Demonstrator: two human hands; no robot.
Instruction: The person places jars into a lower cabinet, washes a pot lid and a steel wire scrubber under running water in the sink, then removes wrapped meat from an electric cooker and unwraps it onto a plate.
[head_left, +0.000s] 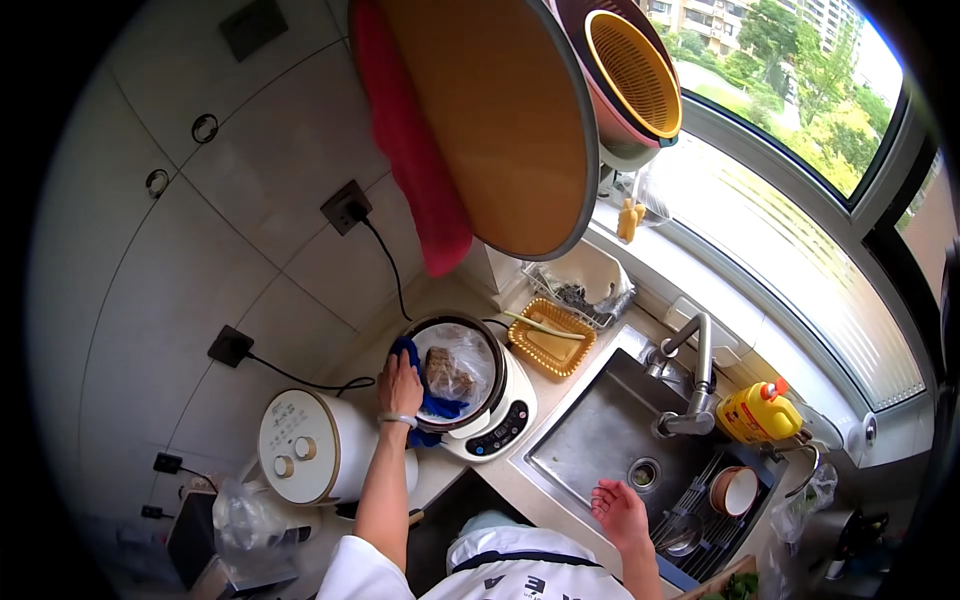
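Observation:
My left hand (400,388), with a pale bracelet at its wrist, is pressed on a blue cloth (406,350) at the left rim of a round pot. Part of the cloth bunches under the palm and along the pot's near side. The white electric cooker (512,405) has a dark control panel in front. Inside its dark rim lies a clear plastic bag (474,352) with a brown lump (447,374) in it. My right hand (619,512) hovers by the sink's near edge, palm up, fingers loosely curled and holding nothing.
Left of the pot stands a white rice cooker (300,447). A yellow basket (553,337) sits behind, beside the steel sink (588,447) and its faucet (697,370). A yellow bottle (760,412) and a bowl (735,492) are at right. A large round board (490,120) hangs above.

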